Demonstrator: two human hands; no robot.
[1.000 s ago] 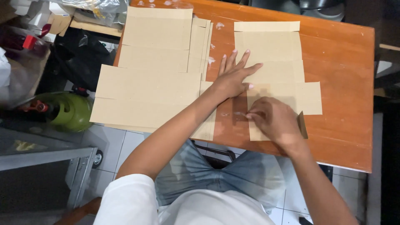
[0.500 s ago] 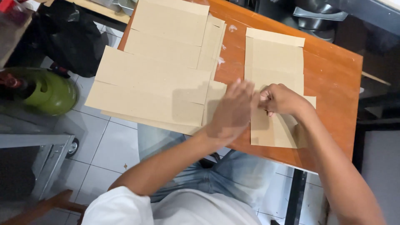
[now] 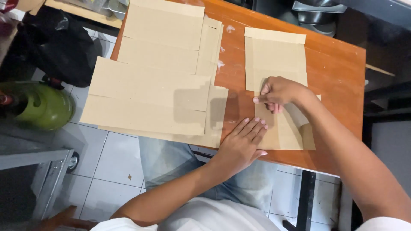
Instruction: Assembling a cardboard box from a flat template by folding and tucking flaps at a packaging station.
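Work surface: an orange-brown wooden table (image 3: 334, 72), worn pale in spots, standing on a light tiled floor (image 3: 111, 167). To the left of the table sit a green gas cylinder (image 3: 43, 107) and a black bag (image 3: 55, 47); dark metal pans (image 3: 317, 13) lie beyond the far edge.

A stack of flat brown cardboard sheets (image 3: 150, 85) covers the left half of the table and overhangs its near edge. A separate folded brown paper piece (image 3: 276, 60) lies on the right half, well apart from the stack at the top and nearly meeting it lower down.

Right hand (image 3: 280, 92) rests on the middle of the paper piece, fingers curled, index pressing along its left edge; it appears to pinch a fold, though the view is not conclusive. Left hand (image 3: 242, 143) lies flat and open, palm down, on the paper's lower left corner, grasping nothing.
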